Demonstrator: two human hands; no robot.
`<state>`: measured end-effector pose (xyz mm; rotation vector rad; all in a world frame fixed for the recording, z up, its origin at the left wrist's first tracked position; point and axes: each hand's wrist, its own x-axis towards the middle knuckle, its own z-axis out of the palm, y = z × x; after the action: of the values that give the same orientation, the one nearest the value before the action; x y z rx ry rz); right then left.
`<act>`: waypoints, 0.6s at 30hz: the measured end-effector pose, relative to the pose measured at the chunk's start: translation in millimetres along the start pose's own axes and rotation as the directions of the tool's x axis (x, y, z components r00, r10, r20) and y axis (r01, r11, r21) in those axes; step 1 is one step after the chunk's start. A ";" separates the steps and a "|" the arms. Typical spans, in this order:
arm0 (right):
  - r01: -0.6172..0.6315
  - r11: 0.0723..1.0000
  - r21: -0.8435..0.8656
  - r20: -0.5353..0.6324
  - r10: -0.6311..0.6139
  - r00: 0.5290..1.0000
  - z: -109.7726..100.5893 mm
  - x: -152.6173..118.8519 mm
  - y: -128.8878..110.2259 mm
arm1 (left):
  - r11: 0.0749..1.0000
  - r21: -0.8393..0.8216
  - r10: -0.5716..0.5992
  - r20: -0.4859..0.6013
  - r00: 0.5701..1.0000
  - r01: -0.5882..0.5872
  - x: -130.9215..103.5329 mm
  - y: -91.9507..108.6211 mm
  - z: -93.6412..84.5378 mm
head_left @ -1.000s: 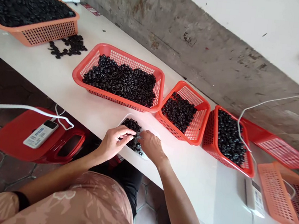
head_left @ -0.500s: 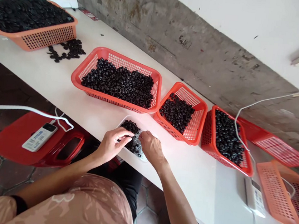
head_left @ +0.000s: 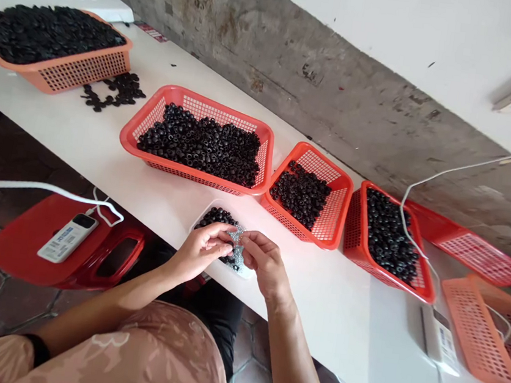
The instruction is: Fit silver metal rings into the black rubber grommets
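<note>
My left hand [head_left: 202,251] is closed in a pinch over a small white tray [head_left: 198,208]; what sits between thumb and fingers is too small to make out. Opposite it, my right hand [head_left: 266,260] also pinches, its fingertips close to those of the left. Whatever it holds is hidden. Beneath both hands the tray contains small black ring-like parts [head_left: 216,215] on its left side and small shiny silvery pieces [head_left: 237,257] on its right. My hands cover part of the contents.
Beyond the tray, a large red basket [head_left: 193,175], a smaller red basket [head_left: 339,207] and another [head_left: 355,227] contain black parts. An orange basket [head_left: 84,70] heaped with flat black pieces stands far left, loose ones beside it. A white cable [head_left: 442,173] crosses the right. A red stool [head_left: 18,250] bears a power strip [head_left: 68,238].
My right hand has lifted and turned, bringing its pinched fingertips up close to the left hand's. My left hand has shifted slightly down. More silvery pieces show in the tray.
</note>
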<state>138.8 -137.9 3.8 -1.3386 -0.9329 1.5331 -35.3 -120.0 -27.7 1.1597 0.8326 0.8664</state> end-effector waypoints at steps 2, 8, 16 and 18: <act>-0.026 0.997 0.075 -0.008 0.026 1.000 3.1 -1.4 1.6 | 0.994 -0.097 -0.044 0.008 0.999 0.044 -1.1 1.1 1.2; -0.010 0.995 0.101 -0.011 0.011 1.000 6.9 -6.5 6.6 | 0.991 -0.128 -0.047 -0.016 0.999 0.044 -6.1 8.4 3.5; 0.118 0.990 -0.083 -0.065 -0.124 0.990 8.1 -14.8 6.9 | 0.984 -0.170 -0.063 -0.014 0.998 0.059 -7.6 11.5 6.2; 0.169 0.975 -0.143 -0.062 -0.179 0.982 10.1 -17.1 8.8 | 0.972 -0.223 -0.079 -0.021 0.997 0.072 -7.6 14.9 8.1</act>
<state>128.3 -156.9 2.8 -1.3614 -1.0950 1.2971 -33.3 -127.5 -10.7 0.9159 0.7773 0.8915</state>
